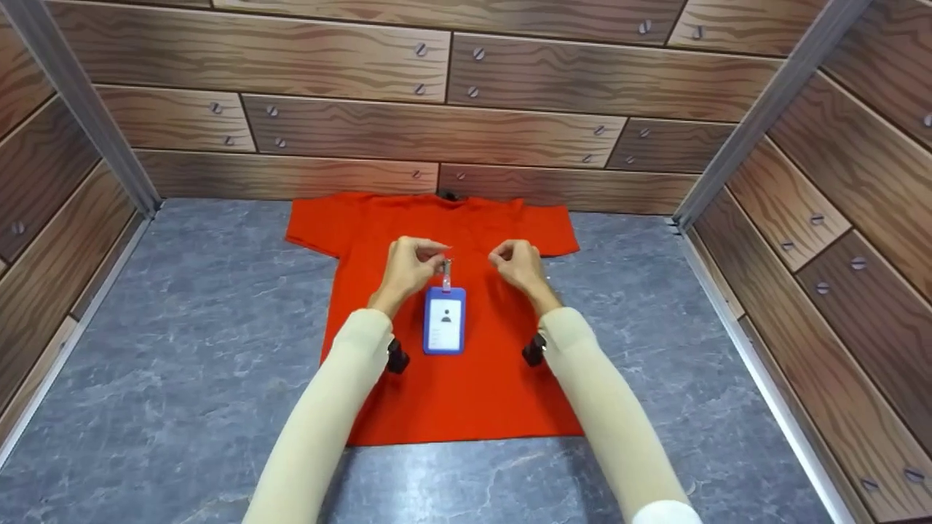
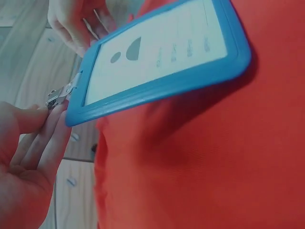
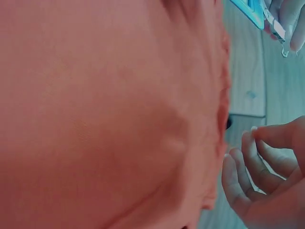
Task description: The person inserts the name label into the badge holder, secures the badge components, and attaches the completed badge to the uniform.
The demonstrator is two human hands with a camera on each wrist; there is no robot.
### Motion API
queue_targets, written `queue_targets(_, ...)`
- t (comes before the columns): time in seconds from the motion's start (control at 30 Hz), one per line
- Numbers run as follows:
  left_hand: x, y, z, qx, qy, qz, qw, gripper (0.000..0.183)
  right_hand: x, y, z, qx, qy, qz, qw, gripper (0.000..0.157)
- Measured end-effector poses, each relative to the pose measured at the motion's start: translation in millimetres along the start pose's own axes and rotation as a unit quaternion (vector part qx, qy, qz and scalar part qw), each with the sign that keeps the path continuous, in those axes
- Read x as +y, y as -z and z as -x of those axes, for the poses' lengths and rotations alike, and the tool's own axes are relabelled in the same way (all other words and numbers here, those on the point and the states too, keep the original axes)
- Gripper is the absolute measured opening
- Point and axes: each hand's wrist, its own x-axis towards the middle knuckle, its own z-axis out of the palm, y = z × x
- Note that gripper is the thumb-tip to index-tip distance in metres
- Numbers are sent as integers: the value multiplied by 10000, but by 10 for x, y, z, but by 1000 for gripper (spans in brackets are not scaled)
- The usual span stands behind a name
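My left hand (image 1: 410, 269) pinches the metal clip (image 2: 58, 97) of a blue-framed ID badge holder (image 1: 428, 320) between thumb and fingers. The badge hangs above a red T-shirt (image 1: 488, 393), and its white card shows a dark person icon. To the right of the badge, my right hand (image 1: 518, 263) hovers over the shirt's upper part. In the right wrist view its fingers (image 3: 255, 167) are loosely bent, the thumb tip close to the index fingertip, with nothing visible between them.
The T-shirt lies spread on a grey marbled surface (image 1: 218, 349), its collar against the back wood-patterned wall (image 1: 349, 131). Wood-patterned side walls (image 1: 830, 233) with metal edge strips stand left and right. A small black thing (image 1: 448, 195) sits at the collar.
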Motion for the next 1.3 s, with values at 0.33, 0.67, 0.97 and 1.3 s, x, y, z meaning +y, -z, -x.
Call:
queue_targets(0.33, -88, -194, -313, -69, 142, -409, 9990, 20, 110, -331, -265, 187, -168, 22, 9997, 8)
queue_targets(0.67, -157, -344, -534, -20, 222, -1099, 9937, 22, 53, -485, -423, 587, -208, -8, 9981, 13)
queue_targets(0.97, -188, -431, -623, 47, 348, -1455, 9887, 25, 130, -498, -461, 547, -265, 90, 9981, 12)
queue_targets(1.3, -280, -513, -602, -51, 579, -1574, 9858, 23, 161, -551, -433, 376, -390, 710, 9960, 12)
